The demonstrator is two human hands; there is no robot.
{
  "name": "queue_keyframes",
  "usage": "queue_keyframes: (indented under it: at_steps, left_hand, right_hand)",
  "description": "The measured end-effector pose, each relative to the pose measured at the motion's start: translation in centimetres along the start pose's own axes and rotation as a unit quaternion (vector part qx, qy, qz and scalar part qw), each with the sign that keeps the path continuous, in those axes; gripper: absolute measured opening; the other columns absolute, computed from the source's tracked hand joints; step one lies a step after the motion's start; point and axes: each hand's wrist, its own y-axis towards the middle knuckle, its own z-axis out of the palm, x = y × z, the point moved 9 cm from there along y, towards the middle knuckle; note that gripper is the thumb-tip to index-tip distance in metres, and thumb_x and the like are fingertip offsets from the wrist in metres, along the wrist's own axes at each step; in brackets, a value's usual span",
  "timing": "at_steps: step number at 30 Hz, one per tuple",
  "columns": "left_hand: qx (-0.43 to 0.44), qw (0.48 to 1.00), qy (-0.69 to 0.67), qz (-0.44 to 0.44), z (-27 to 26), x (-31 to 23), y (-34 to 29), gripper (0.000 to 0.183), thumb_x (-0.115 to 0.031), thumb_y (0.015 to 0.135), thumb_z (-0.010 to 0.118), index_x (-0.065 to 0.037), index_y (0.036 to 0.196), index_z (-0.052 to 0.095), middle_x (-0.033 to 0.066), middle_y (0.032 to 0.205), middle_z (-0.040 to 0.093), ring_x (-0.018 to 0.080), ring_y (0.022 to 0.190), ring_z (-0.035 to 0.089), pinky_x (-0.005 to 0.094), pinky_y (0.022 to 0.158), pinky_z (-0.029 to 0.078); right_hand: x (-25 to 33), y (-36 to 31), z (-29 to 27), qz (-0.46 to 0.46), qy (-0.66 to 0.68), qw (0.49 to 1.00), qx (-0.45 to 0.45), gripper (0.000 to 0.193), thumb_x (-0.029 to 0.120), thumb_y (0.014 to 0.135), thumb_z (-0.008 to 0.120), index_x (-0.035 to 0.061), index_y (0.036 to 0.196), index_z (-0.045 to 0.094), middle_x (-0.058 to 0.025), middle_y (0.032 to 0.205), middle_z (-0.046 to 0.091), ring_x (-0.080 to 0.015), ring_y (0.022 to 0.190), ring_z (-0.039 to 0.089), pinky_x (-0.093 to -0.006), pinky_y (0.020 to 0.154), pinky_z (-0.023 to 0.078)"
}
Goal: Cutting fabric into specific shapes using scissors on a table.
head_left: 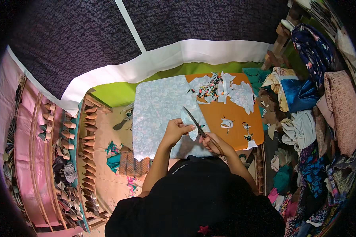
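My right hand (212, 143) grips a pair of scissors (200, 131) by the handles, with the long dark blades pointing up and to the left. The blades lie along a small pale piece of fabric (185, 117). My left hand (178, 131) pinches that piece between thumb and fingers, just left of the blades. Beneath both hands a large pale blue-white patterned cloth (158, 106) covers the left part of an orange table (213, 114). Whether the blades are apart is too small to tell.
White and dark floral fabric scraps (211, 89) lie along the table's far side, with smaller cut pieces (227, 123) nearer. Heaped fabrics (300, 126) crowd the right. At left stands a rack of shoe-shaped forms (89, 150). A dark patterned curtain (79, 43) hangs beyond the table.
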Motion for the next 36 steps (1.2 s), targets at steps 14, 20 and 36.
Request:
queue_keyframes:
  at_steps: [14,20,36]
  left_hand:
    - [-0.022,0.996,0.006,0.083,-0.7,-2.1,0.1,0.021,-0.016,0.073,0.065,-0.003,0.062,0.052,0.0007,0.057,0.052,0.0046,0.051,0.045,0.0193,0.048,0.036]
    - [-0.068,0.995,0.029,0.068,-0.4,-2.2,-0.5,0.022,-0.015,0.072,0.064,-0.003,0.059,0.052,-0.0007,0.052,0.050,0.0033,0.047,0.042,0.0181,0.044,0.033]
    - [-0.122,0.987,0.030,0.098,-0.6,-2.5,-1.1,0.021,-0.013,0.073,0.064,-0.001,0.059,0.053,-0.0016,0.053,0.050,0.0023,0.048,0.042,0.0171,0.043,0.031]
  right_hand:
    - [-1.6,-0.5,-0.3,0.032,0.032,0.999,-0.020,0.018,0.022,0.083,0.047,0.0038,0.084,0.047,0.0054,0.060,0.040,-0.0049,0.048,0.036,-0.0186,0.043,0.031]
    - [-3.3,-0.2,0.7,0.112,0.131,0.985,-0.007,0.030,0.034,0.085,0.033,0.0059,0.088,0.044,0.0073,0.059,0.034,-0.0023,0.046,0.028,-0.0159,0.039,0.022]
    - [-2.4,0.2,0.3,0.024,0.034,0.999,-0.032,0.027,0.031,0.084,0.037,0.0058,0.087,0.046,0.0047,0.061,0.036,-0.0050,0.048,0.033,-0.0179,0.041,0.026]
